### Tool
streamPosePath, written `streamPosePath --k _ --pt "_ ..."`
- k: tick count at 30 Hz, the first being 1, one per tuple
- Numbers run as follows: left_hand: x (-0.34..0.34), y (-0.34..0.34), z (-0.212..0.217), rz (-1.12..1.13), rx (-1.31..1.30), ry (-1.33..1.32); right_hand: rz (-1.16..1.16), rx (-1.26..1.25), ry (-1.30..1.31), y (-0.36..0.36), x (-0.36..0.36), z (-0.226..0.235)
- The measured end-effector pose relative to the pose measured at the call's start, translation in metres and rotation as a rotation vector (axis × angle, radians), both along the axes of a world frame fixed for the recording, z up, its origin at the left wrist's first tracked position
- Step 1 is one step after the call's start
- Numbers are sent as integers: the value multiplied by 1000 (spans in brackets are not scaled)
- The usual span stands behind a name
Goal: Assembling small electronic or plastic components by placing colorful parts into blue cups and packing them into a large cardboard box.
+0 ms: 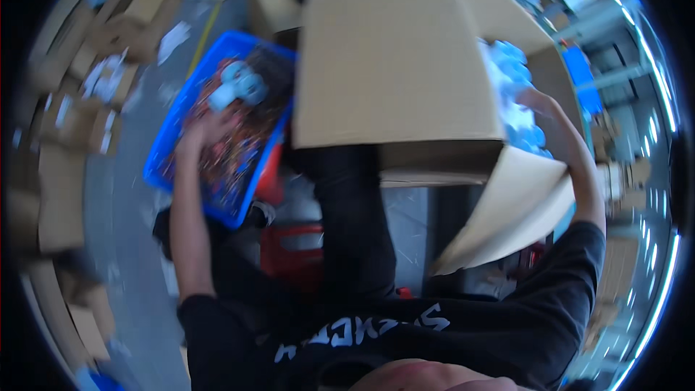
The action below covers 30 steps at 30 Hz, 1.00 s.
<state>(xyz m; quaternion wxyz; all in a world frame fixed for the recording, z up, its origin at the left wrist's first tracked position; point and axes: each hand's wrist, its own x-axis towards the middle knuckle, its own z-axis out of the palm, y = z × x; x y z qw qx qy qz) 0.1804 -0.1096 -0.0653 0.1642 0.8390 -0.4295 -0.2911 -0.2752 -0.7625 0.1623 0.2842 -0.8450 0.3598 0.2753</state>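
My left hand (211, 126) is over a blue plastic tray (168, 124), its fingers smeared by motion. Just beyond the fingertips is a cluster of pale blue, rounded pieces (242, 85); I cannot tell whether the hand grips it. Thin, reddish-brown and multicoloured small items (230, 153) cover much of the tray's bottom, too blurred to name. On the right, my right hand (537, 101) reaches into an open cardboard box (398, 58). It touches or nearly touches more pale blue, rounded pieces (512, 65) stacked inside, and its fingertips are unclear against them.
One box flap (510, 210) bends down toward my right arm. A red plastic stool (291, 253) is by my legs. Flattened cartons and boxes (76, 123) line the left side, with paper scraps (172, 42) on the grey floor. Racks stand at far right.
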Motion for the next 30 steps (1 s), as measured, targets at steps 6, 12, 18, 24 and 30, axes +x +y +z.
streamPosePath --k 6,12,18,24,30 --pt "-13 -28 33 -32 -173 -40 -413 73 -515 -12 -63 101" --pt "-14 28 55 134 -49 61 -147 -31 -962 222 3 120" --pt "-25 29 87 177 -364 569 311 1225 -1442 480 6 64" --pt "-23 47 95 -79 -925 1252 343 1014 -1022 584 186 -31" --pt "7 71 90 484 -1155 1051 425 911 -967 570 358 -109"
